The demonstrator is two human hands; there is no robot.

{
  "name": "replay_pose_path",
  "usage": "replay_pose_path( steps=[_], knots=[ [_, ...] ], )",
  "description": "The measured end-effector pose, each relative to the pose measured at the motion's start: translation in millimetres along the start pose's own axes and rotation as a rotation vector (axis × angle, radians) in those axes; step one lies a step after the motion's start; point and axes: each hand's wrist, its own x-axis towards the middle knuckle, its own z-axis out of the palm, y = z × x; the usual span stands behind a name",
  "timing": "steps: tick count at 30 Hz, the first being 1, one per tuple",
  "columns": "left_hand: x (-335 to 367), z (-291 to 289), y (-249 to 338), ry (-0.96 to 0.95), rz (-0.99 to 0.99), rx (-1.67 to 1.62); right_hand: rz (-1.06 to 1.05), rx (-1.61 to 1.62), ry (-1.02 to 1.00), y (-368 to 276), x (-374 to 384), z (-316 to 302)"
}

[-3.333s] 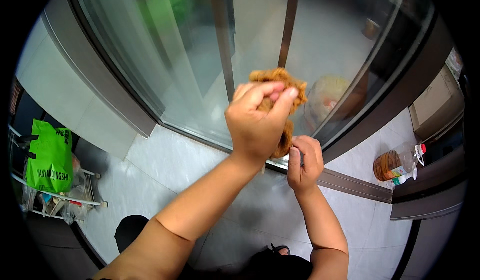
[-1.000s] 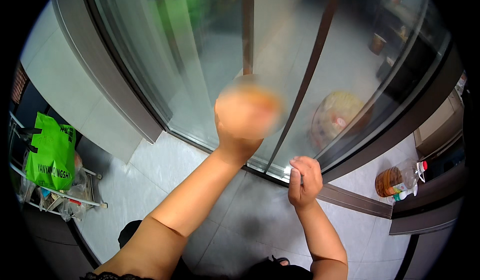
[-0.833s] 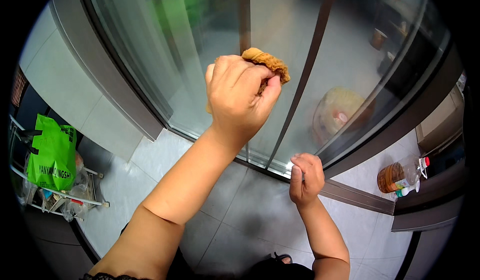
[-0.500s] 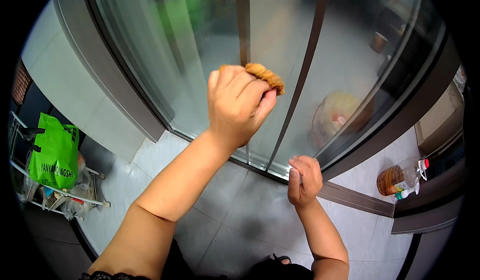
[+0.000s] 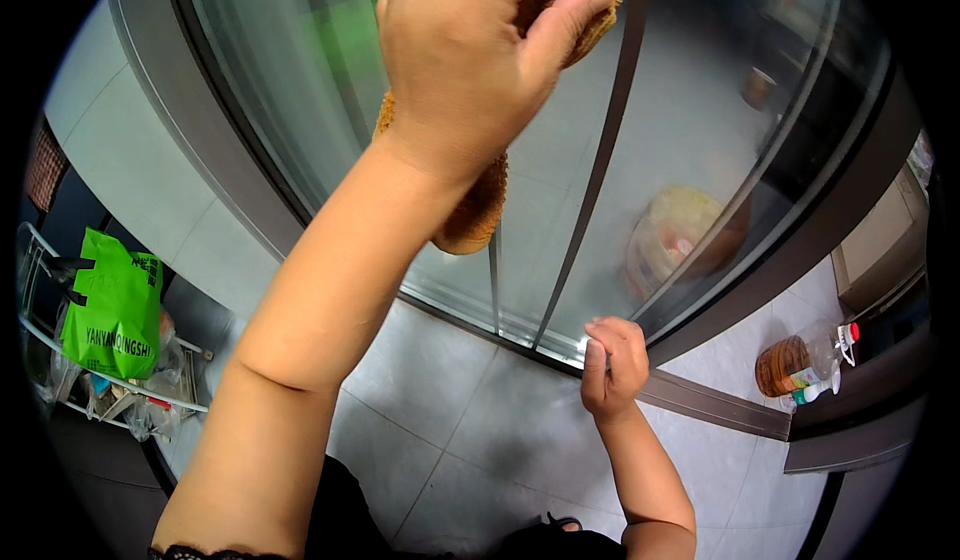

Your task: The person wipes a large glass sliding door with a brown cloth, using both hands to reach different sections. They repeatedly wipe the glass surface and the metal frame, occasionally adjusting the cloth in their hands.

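Note:
My left hand (image 5: 465,70) is closed around a bunched brown cloth (image 5: 478,212), raised high in front of the glass door (image 5: 545,195). Folds of the fuzzy cloth stick out past my thumb and below my wrist; its middle is hidden behind the hand. Lower down, beside the door's bottom right part, my right hand (image 5: 615,368) is loosely curled with the thumb up. Nothing shows in its fingers, and whether it touches the door edge I cannot tell.
A white wire rack (image 5: 185,405) at the left carries a bright green bag (image 5: 112,305) and plastic bags. At the right, a plastic bottle of brown liquid (image 5: 785,365) stands on the tiled floor (image 5: 440,420). Through the glass, a pale round bundle (image 5: 675,235) shows blurrily.
My left hand has moved up with the brown cloth and looks larger, with more of the cloth showing below the wrist. My right hand has hardly moved.

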Motion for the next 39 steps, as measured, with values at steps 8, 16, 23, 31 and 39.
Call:
replay_pose_path(
  steps=[8,16,23,31,39],
  knots=[
    [-153,-22,74,-0.384,-0.219,-0.109,0.004,-0.004,-0.014,6,-2,-1],
    [-163,-34,56,-0.372,-0.242,-0.108,-0.017,-0.044,-0.043,-2,-6,-11],
    [26,16,14,-0.041,-0.043,0.024,-0.025,-0.004,-0.013,1,2,11],
    [-178,-6,115,-0.323,-0.104,-0.139,0.008,-0.052,-0.030,18,-12,-2],
    [-314,-43,151,-0.661,-0.286,-0.267,0.042,-0.088,-0.057,17,-21,-11]
  ],
)
